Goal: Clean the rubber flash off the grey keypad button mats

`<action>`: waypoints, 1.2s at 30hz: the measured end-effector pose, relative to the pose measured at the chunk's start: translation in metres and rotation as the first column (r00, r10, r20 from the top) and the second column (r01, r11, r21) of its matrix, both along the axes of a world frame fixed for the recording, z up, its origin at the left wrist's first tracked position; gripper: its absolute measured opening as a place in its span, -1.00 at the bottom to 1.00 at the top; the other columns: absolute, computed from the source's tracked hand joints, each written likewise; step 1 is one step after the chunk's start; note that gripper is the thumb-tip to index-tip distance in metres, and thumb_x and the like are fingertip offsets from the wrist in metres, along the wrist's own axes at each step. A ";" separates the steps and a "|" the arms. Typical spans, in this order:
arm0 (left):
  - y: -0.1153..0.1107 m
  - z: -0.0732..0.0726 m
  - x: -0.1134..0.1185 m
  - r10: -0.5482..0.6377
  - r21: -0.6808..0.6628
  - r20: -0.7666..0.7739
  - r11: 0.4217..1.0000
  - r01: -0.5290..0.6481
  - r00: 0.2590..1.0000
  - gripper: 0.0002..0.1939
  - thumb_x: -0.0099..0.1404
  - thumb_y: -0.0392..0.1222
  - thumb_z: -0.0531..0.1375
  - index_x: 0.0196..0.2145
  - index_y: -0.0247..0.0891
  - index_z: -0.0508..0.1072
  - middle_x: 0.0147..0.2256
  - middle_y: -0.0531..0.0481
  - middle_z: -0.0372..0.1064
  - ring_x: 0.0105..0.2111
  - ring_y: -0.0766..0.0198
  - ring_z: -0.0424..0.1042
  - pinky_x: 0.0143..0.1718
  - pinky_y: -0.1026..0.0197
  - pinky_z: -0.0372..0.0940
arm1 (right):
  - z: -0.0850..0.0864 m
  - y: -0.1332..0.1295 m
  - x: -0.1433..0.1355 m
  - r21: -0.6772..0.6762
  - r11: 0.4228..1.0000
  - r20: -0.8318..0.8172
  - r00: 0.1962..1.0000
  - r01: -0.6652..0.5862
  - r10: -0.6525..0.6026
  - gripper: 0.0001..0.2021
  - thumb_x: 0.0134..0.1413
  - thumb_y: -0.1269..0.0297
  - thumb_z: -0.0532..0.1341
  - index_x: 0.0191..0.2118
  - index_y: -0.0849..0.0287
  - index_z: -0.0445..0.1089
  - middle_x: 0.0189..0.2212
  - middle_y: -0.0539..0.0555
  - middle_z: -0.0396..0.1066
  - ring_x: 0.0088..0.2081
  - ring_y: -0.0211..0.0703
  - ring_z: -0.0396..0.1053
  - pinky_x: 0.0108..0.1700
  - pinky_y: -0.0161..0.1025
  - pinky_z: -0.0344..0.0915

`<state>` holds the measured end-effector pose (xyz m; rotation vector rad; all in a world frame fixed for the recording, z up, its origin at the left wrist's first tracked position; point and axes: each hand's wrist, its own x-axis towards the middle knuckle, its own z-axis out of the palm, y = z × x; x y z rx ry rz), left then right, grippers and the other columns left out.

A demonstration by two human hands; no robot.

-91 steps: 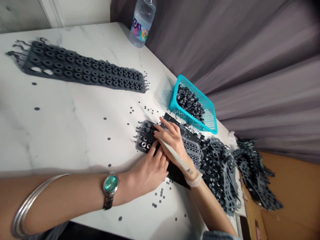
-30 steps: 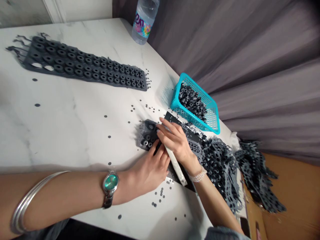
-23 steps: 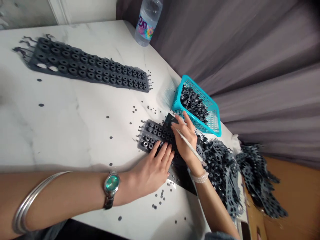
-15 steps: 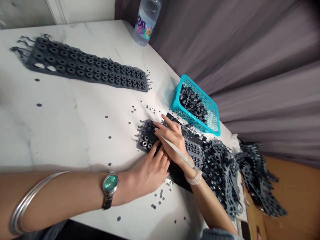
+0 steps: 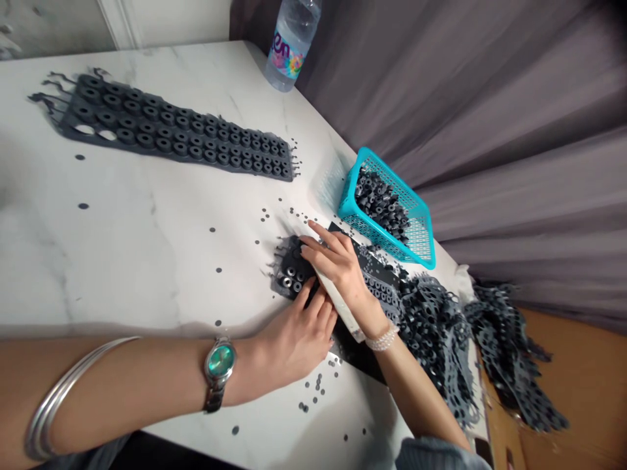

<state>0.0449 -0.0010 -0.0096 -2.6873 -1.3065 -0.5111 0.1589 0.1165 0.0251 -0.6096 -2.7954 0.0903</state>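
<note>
Left hand (image 5: 294,338) presses down dark studded sheet (image 5: 289,266), which lies under the fingers on white surface (image 5: 171,274). Right hand (image 5: 345,274) grips pale stick (image 5: 339,308), tip hidden. If left fingers slacken, sheet could slip, stick could skid into them.

From my end I see silver bangles (image 5: 45,418), a green-dialed metal wristwatch (image 5: 220,361), a pearly beaded bracelet (image 5: 383,339) and blue-grey sleeves (image 5: 438,454).

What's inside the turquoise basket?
The basket holds a heap of small dark pieces, with bare mesh at one end. Anything under the heap is covered and can't be seen.
</note>
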 end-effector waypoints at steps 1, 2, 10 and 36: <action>0.000 -0.001 0.000 -0.002 -0.004 -0.002 1.000 0.002 1.000 -0.54 0.42 -0.03 0.02 0.06 -0.41 0.47 0.08 -0.27 0.43 0.10 -0.09 0.33 0.16 -0.17 0.12 | 0.000 0.004 -0.001 0.017 1.000 -0.001 1.000 0.014 -0.014 -0.75 0.37 0.42 -0.04 -0.04 0.11 0.35 0.06 0.16 0.47 0.33 -0.01 0.12 0.13 0.06 0.19; -0.001 -0.001 0.000 0.001 -0.009 -0.002 1.000 -0.001 1.000 -0.52 0.42 -0.02 0.02 0.08 -0.41 0.45 0.09 -0.27 0.42 0.12 -0.09 0.32 0.17 -0.17 0.10 | -0.001 0.008 -0.002 0.031 0.999 -0.012 0.999 0.043 -0.042 -0.75 0.37 0.43 -0.04 -0.05 0.10 0.36 0.05 0.16 0.48 0.33 -0.01 0.12 0.13 0.05 0.19; -0.002 -0.003 0.004 0.024 -0.031 0.007 0.999 -0.024 1.000 -0.42 0.40 0.02 0.04 0.20 -0.48 0.33 0.17 -0.30 0.33 0.19 -0.14 0.24 0.22 -0.18 0.04 | -0.015 0.007 0.010 -0.017 0.986 -0.178 0.969 0.168 -0.168 -0.84 0.31 0.39 0.10 -0.14 0.05 0.40 0.07 0.09 0.47 0.29 0.03 0.20 0.12 0.10 0.24; -0.001 -0.003 0.001 -0.001 -0.003 0.026 1.000 0.001 1.000 -0.51 0.40 -0.04 0.05 0.10 -0.47 0.43 0.14 -0.33 0.35 0.13 -0.12 0.31 0.17 -0.19 0.09 | -0.005 0.014 -0.019 -0.016 0.999 -0.161 0.986 0.046 -0.048 -0.74 0.40 0.36 -0.04 -0.08 0.03 0.39 0.05 0.07 0.47 0.31 -0.03 0.15 0.14 0.08 0.25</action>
